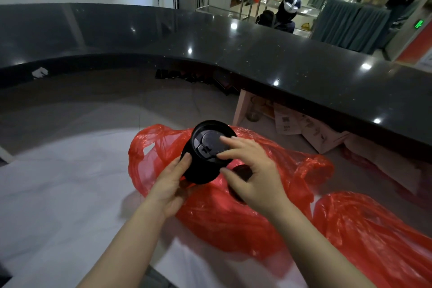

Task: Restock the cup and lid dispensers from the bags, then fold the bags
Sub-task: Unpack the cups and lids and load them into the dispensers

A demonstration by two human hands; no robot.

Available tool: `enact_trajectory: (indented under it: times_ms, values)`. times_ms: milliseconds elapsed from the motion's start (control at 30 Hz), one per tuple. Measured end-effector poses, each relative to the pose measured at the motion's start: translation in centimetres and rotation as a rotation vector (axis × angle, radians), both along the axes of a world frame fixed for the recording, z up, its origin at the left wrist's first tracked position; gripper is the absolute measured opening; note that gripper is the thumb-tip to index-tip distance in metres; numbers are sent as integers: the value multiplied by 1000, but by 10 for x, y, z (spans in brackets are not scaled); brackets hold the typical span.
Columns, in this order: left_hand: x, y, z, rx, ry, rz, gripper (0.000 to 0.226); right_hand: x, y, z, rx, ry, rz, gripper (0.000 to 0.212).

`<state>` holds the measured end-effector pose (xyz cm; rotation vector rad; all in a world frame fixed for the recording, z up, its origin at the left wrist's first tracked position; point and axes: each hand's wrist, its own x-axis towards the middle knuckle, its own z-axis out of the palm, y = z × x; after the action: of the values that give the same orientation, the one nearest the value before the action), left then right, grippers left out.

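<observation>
Lids (205, 154) in a black stack sit in my left hand (169, 182), its grip curled round the stack's near side, thumb on the left edge. My right hand (253, 170) rests fingertips on the top lid, thumb curled below the rim, pinching it. Beneath both lies a red bag (233, 213) on the white table (58, 194); a second bag (374, 229) is near right

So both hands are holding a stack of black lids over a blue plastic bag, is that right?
Not quite: the bag is red, not blue. The head view shows the left hand and right hand holding the stack of black lids over that red plastic bag.
</observation>
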<state>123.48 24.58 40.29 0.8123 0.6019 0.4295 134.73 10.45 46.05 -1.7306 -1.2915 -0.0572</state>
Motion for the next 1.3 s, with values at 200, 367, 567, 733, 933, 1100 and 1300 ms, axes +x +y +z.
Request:
enact_trajectory:
  times_ms: [200,367,567,733,933,1100,1300]
  values:
    - [-12,12,10,-13,-113,14,35,39,-32,-16,-384,-252,-316,16]
    - [-13,14,15,43,-128,-3,33,50,-30,-48,-901,-472,-145,58]
    - [-15,13,11,20,-112,14,31,48,-13,-83,-972,-345,-172,72]
    - [-19,15,11,6,-103,33,37,51,-1,-90,-986,-321,-231,75]
    - [-24,14,10,0,-101,54,40,56,-4,-78,-835,-306,-221,62]
    - [-28,12,7,-3,-74,65,36,54,-12,-72,-599,-224,-247,39]
    - [-36,6,8,4,-46,99,36,46,-20,-80,-654,-439,-157,46]
